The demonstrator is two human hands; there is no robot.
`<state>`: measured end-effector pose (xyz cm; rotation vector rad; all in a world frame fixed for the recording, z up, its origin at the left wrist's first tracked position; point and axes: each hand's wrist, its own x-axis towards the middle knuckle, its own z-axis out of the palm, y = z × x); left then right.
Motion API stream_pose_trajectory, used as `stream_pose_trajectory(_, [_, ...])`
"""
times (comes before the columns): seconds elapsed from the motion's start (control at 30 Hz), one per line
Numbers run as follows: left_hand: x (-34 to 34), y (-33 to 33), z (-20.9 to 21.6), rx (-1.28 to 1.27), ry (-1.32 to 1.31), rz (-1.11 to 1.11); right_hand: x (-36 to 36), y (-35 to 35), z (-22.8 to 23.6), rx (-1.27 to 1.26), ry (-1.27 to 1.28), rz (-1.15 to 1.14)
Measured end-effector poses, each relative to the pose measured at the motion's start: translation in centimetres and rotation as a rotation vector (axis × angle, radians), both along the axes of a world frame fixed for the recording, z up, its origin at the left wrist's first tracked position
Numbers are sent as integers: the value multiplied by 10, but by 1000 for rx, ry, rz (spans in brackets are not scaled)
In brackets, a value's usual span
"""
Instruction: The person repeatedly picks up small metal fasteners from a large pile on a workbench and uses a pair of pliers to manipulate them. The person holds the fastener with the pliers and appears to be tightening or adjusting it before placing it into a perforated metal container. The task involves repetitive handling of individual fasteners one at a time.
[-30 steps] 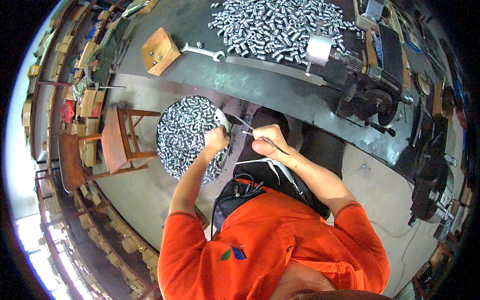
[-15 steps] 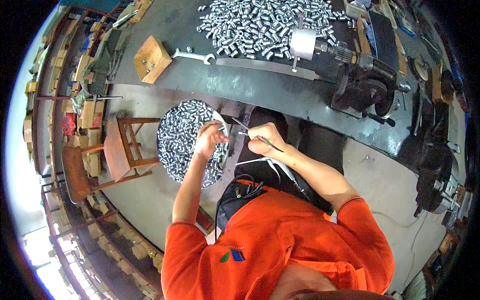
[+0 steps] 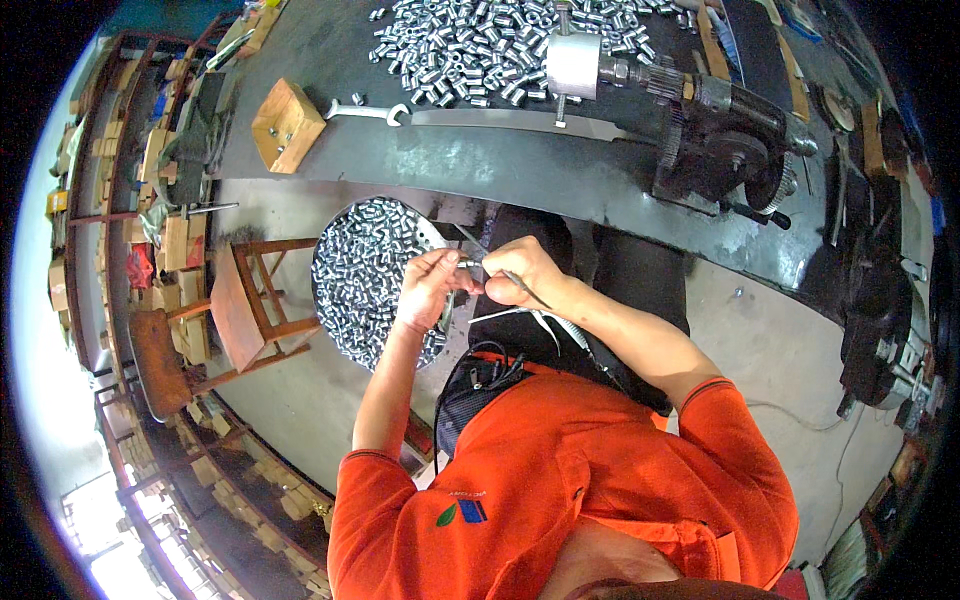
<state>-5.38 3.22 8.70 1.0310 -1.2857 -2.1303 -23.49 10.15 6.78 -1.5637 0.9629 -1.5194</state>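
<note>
My left hand (image 3: 430, 285) is closed, its fingertips pinching a small shiny metal sleeve (image 3: 466, 263). Right beside it, my right hand (image 3: 525, 272) is wrapped round a slender dark metal tool (image 3: 529, 289); whether this is a file or a scraper I cannot tell. The fingertips of both hands nearly meet at the sleeve. Under my left hand stands a round tub heaped with small metal sleeves (image 3: 365, 280), its perforated rim piece (image 3: 430, 232) partly hidden. Below my right hand an air blow gun (image 3: 545, 322) with a coiled hose lies across my lap.
On the bench (image 3: 430, 165) ahead lie a pile of metal sleeves (image 3: 470, 50), a wooden box (image 3: 287, 125), a wrench (image 3: 370, 112) and a long flat file (image 3: 510, 121). A geared machine (image 3: 730, 140) stands at right. A wooden stool (image 3: 240, 310) is left of the tub.
My left hand has moved right from over the tub to meet my right hand, and its fingers now pinch the sleeve. The whole view has shifted slightly.
</note>
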Motion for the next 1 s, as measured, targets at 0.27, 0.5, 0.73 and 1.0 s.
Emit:
stream_pose_trajectory(0.27, [-11,2,24,-209,-155,-126,-6,0,1,-68,153,-40])
stream_pose_trajectory(0.5, [-19,3,32,-222,-58,-131,-4,0,-1,67,3,-37])
stream_pose_trajectory(0.73, [14,-27,16,-1161,-809,-22,-14,4,16,39,-124,63])
stream_pose_trajectory(1.0, [13,-25,12,-1221,-820,-24,-12,6,12,104,-149,175])
